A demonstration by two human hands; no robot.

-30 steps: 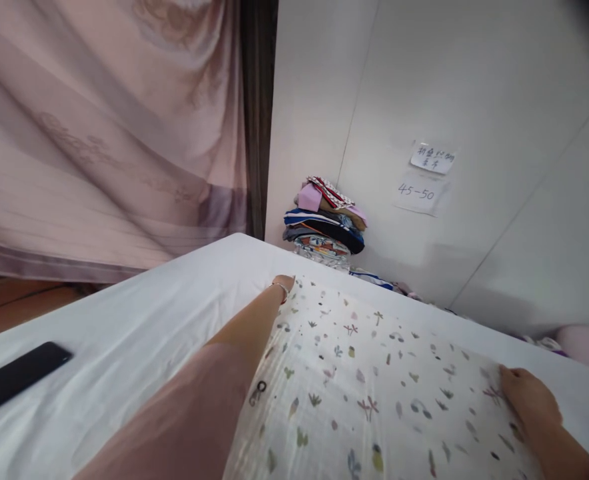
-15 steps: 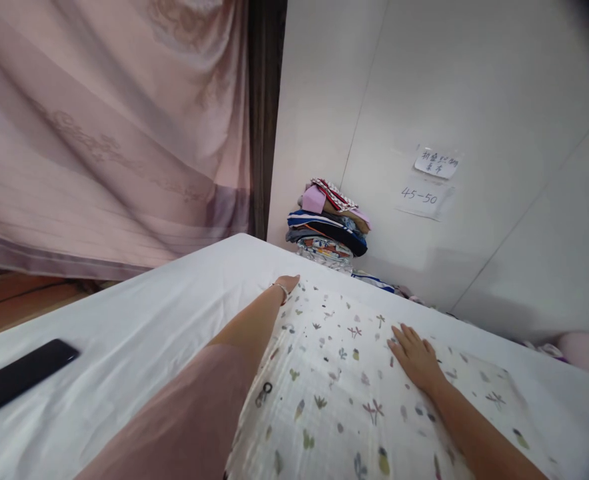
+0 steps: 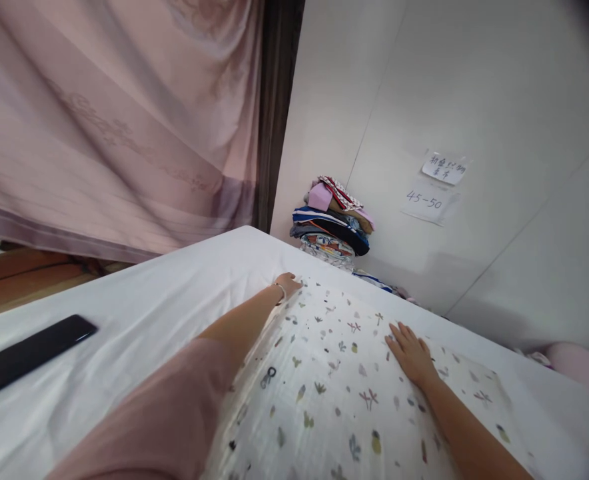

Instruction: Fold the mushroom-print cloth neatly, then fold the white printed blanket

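Note:
A white cloth printed with small plants, pineapples and flamingos lies spread over the white-covered surface. At its far left corner my left hand, with a bracelet at the wrist, has its fingers closed on the edge. The cloth's left side is lifted a little and slopes toward my forearm. My right hand rests flat on the cloth right of its middle, fingers apart. The cloth's near edge runs out of view at the bottom.
A dark phone lies on the white cover at the left. A stack of folded clothes stands against the wall. Handwritten paper notes are stuck above. A pink curtain hangs at the left; something pink lies far right.
The cloth's left edge has shifted leftward near my forearm and stands looser. My left hand stays at the corner and my right hand stays flat. The whole view has shifted slightly.

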